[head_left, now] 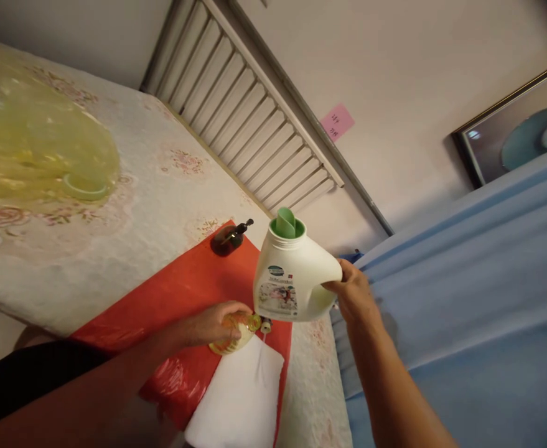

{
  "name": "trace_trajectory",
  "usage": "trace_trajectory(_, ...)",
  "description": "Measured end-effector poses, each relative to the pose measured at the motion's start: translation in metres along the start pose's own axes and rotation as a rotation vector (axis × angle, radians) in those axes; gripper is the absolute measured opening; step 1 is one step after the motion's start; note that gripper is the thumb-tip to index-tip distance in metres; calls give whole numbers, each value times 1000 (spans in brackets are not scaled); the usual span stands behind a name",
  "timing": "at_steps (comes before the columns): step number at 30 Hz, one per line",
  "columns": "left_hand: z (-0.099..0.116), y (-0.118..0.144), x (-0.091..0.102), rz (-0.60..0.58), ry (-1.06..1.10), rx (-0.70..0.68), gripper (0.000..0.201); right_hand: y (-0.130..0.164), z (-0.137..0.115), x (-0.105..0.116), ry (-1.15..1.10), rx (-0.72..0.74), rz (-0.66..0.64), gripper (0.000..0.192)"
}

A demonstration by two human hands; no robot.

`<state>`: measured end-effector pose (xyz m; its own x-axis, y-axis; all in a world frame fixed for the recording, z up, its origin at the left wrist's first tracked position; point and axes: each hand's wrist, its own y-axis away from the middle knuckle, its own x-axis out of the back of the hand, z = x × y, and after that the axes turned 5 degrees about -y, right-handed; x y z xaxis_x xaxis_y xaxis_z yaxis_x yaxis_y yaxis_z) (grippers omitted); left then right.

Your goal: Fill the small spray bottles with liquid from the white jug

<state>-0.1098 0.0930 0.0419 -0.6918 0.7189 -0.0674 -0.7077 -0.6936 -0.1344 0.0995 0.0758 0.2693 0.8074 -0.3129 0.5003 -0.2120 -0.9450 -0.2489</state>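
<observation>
My right hand (351, 286) grips the handle of a white detergent jug (277, 274), held up with its capless green pouring spout (286, 224) at the top. Fingers of my left hand (224, 320) are wrapped round a clear yellowish bottle (239, 333), which leans with its open neck close to the jug's lower left corner. A pump top (266, 326) lies just below the jug, partly hidden by it. White paper towel (240, 398) is spread under the bottle on a red plastic sheet (161, 298). On that sheet's far part stands a dark pump bottle (229, 239).
A floral covering (152, 186) lies under everything. At the left is a yellow translucent bag (35, 137). A slatted metal headboard (249, 106) stands at the back, below a wall with a pink note (337, 122). Blue curtain (464, 267) hangs at the right, near a framed picture (525, 124).
</observation>
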Motion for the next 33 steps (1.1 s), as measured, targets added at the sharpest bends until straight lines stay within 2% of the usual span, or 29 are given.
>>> trace_trajectory(4, 2, 5, 0, -24, 73, 24, 54, -26, 16, -37, -156, 32, 30, 31)
trace_trajectory(8, -3, 5, -2, -9, 67, 32, 58, -39, 44, -83, -342, 8, 7, 29)
trace_trajectory(13, -13, 3, -7, -66, 109, 39, 67, -33, 82, -140, -444, -41, -22, 27)
trace_trajectory(16, -14, 3, -6, -19, -11, 14, 69, -23, 100, -159, -442, -60, -58, 27)
trace_trajectory(18, -12, 3, -4, 11, -111, -6, 67, -18, 109, -161, -410, -71, -90, 28)
trace_trajectory(20, -10, 4, -2, 18, -169, -20, 66, -14, 116, -152, -355, -84, -141, 31)
trace_trajectory(24, -7, 5, 0, 26, -216, -44, 65, -7, 134, -113, -105, -148, -214, 41)
trace_trajectory(26, -6, 4, -1, 28, -242, -34, 67, -1, 149, -93, 77, -206, -167, 38)
trace_trajectory(29, -7, 4, -3, 24, -292, 2, 73, 14, 178, -71, 307, -297, -68, 22)
trace_trajectory(31, -9, 5, -4, 30, -319, 9, 77, 25, 197, -64, 430, -360, -31, 19)
trace_trajectory(33, -13, 7, -6, 44, -342, 0, 81, 37, 212, -64, 511, -410, -17, 24)
